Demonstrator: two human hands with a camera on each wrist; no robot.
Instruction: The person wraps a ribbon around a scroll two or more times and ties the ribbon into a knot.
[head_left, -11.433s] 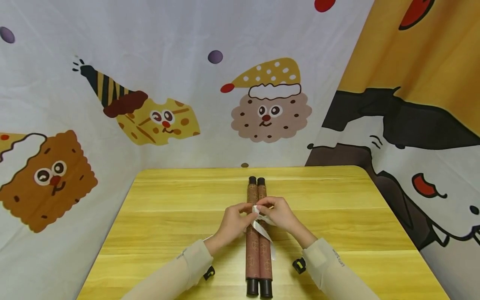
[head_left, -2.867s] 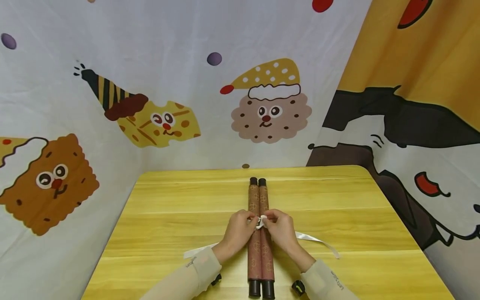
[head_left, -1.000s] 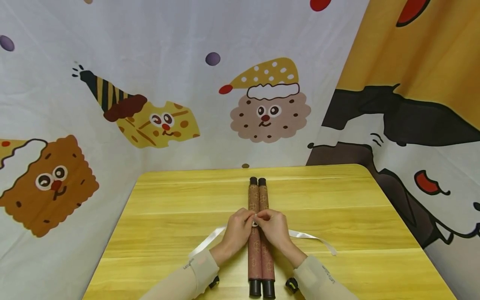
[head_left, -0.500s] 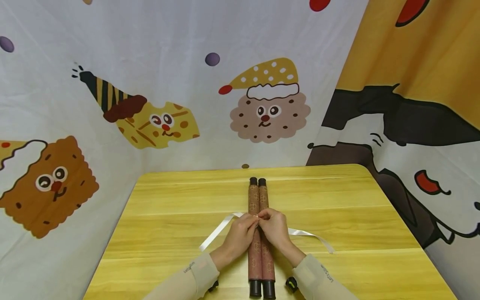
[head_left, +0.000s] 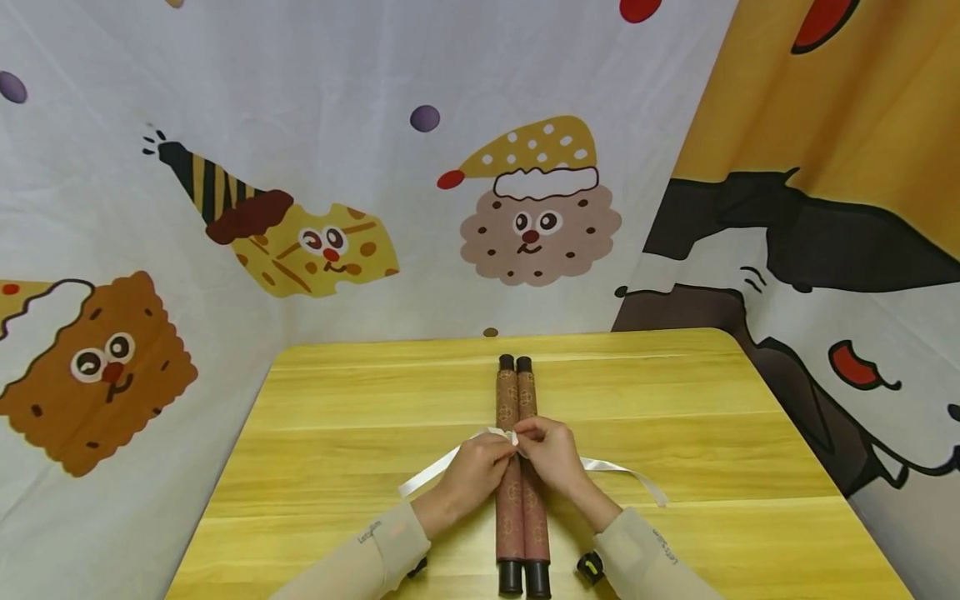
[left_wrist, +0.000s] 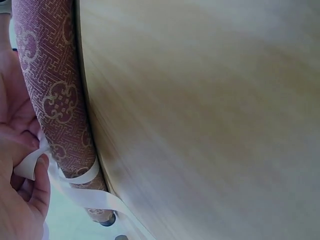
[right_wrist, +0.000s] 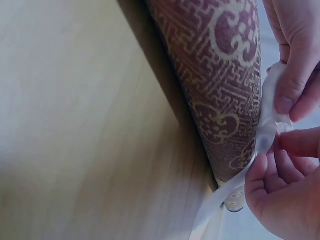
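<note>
Two reddish-brown patterned scroll rolls (head_left: 510, 517) with black end caps lie side by side, pointing away from me. A white satin ribbon (left_wrist: 92, 198) passes round them, with one tail out to each side. Over the rolls' middle, my left hand (head_left: 472, 471) pinches the ribbon between thumb and fingers. Close against it, my right hand (head_left: 555, 458) also pinches ribbon, from the right. In the right wrist view, both hands' fingertips meet at a bunched part of the ribbon (right_wrist: 270, 100). The exact form of the knot is hidden by the fingers.
The rolls lie on a yellow wood-grain table (head_left: 337, 400). Cartoon-printed white cloth (head_left: 337, 125) hangs behind and beside it. Small black devices sit at both wrists, one (head_left: 590, 568) at the right sleeve.
Earlier, ribbon ends draped over the rolls; now the tails spread left and right. In the last half second the left tail drops lower, and a bit of white ribbon shows between the fingertips.
</note>
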